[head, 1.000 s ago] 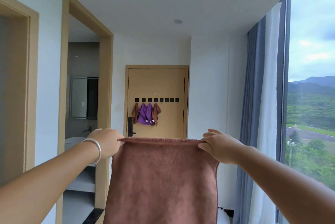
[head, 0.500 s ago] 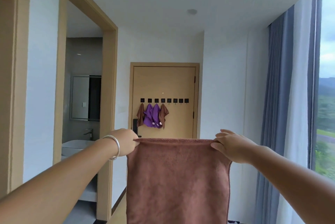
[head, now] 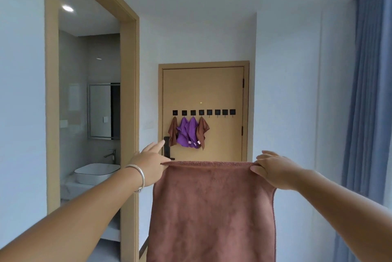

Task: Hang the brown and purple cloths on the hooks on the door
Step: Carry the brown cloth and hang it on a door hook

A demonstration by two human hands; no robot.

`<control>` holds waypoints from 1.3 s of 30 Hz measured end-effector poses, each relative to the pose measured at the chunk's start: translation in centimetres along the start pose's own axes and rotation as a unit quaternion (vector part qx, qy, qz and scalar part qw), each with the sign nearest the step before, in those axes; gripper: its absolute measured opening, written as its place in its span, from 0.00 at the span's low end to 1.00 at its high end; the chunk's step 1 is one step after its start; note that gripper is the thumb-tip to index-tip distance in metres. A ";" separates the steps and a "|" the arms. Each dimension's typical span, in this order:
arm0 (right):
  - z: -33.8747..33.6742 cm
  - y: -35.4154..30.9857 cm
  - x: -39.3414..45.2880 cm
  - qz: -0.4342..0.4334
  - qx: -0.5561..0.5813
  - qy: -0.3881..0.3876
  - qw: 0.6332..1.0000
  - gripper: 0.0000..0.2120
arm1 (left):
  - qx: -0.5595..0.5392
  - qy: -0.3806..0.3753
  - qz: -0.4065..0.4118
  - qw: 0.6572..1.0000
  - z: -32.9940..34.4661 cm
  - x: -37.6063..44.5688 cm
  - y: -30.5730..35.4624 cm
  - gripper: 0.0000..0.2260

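Two hands (head: 151, 165) (head: 275, 171), brown cloth (head: 212, 208) bottom cropped

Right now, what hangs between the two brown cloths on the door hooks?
In the head view, two purple cloths hang side by side between the left brown cloth and the right brown cloth, on neighbouring hooks of the door.

Four cloths (head: 188, 132) are hanging on the leftmost hooks (head: 224, 112) of the door (head: 222, 92) ahead; a towel (head: 212, 208) is hanging before it, a sink (head: 96, 173) sitting left through the doorway.
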State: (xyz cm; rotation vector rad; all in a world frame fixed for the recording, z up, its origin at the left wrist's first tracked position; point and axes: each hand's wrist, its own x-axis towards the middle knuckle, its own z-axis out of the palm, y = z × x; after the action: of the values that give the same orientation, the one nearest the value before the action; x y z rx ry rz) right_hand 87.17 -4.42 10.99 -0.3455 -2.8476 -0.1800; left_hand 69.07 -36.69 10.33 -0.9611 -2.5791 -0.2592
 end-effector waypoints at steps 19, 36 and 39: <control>9.6 7.8 24.7 -0.033 0.022 -0.030 0.999 0.23 | 0.011 -0.042 -0.034 0.998 13.2 23.5 -4.9 0.16; 16.9 8.9 50.4 0.015 0.025 -0.016 0.999 0.18 | -0.008 -0.015 0.036 0.999 22.2 49.0 -16.3 0.15; 18.6 10.0 54.2 0.021 0.030 -0.020 0.999 0.15 | -0.015 -0.017 0.043 0.999 24.9 53.0 -17.4 0.15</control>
State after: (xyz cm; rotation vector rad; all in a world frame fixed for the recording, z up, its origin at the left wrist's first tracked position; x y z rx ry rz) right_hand 34.32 19.83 9.13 -0.4019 -2.8753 -0.0804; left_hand 13.65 -11.02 8.46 -1.0947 -2.5635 -0.2599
